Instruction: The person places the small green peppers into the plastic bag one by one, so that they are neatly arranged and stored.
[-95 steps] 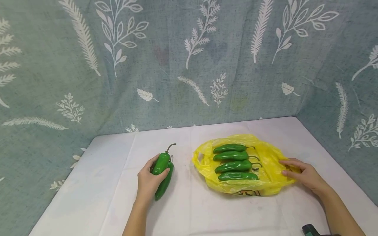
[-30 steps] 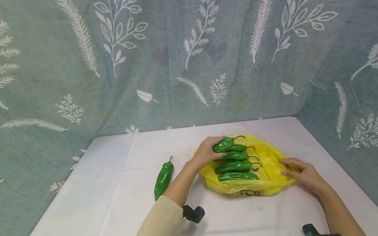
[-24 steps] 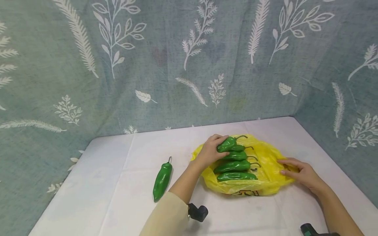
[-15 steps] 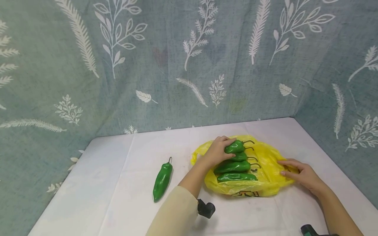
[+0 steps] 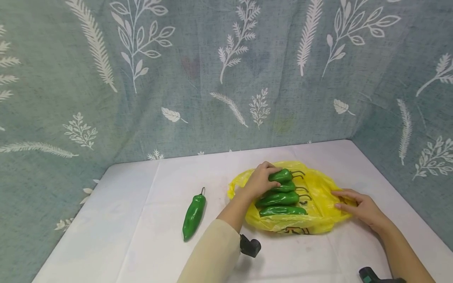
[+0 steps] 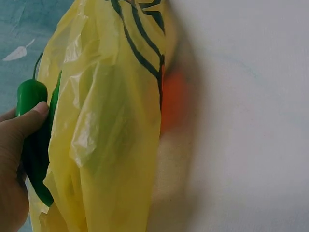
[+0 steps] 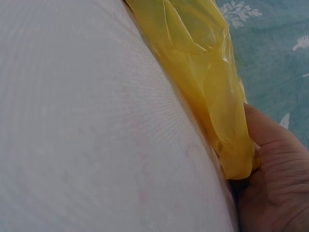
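Note:
In the head view my left hand (image 5: 260,181) grips a green chili pepper (image 5: 282,175) by its sides, at the back of a row of several others (image 5: 279,199) on an opened yellow plastic bag (image 5: 320,192). Their stems point right. The left wrist view shows the thumb across the held pepper (image 6: 33,94), with the bag's crinkled side (image 6: 111,145) in front. At the bag's right end, my right hand (image 5: 364,208) pinches the plastic between thumb and fingers. Another green chili pepper (image 5: 194,217) lies alone on the table, left of my left forearm.
A white cloth (image 5: 148,236) covers the table. Patterned blue-green fabric (image 5: 198,78) rises behind it and along both sides. Dark wrist camera mounts (image 5: 250,247) jut from both wrists above the cloth.
My left hand lifted one of two peppers at the left, carried it right and lowered it onto the back of the row in the bag. The right hand has stayed at the bag's edge.

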Demonstrator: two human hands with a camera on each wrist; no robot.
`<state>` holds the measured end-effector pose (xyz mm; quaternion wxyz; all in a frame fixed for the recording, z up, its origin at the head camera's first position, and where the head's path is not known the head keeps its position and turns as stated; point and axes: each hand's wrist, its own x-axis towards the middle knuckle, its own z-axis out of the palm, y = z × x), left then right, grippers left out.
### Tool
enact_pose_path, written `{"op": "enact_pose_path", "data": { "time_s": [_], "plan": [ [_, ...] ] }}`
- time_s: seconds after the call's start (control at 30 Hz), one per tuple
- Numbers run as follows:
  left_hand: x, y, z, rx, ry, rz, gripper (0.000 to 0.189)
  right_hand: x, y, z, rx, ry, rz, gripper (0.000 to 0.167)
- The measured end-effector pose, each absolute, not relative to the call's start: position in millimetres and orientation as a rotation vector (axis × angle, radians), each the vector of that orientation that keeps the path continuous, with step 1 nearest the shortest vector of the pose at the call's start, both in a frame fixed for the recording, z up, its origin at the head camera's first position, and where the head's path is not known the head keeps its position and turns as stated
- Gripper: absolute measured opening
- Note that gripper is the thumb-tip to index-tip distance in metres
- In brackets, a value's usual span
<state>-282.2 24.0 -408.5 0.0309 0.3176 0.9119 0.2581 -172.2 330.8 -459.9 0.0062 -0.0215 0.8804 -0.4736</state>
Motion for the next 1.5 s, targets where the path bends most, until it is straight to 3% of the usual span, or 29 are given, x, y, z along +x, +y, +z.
{"op": "enact_pose_path", "data": {
  "time_s": [0.97,1.5],
  "plan": [
    [-281.8,-7.5,-423.0,0.809,2.602,1.408,0.066,-172.4,331.1,-460.8,-0.058,2.743,-1.493,0.056],
    [-280.3,-34.8,-408.2,0.732,2.465,1.628,0.065,-172.0,332.2,-460.3,-0.055,2.737,-1.487,0.058]
  ]
}}
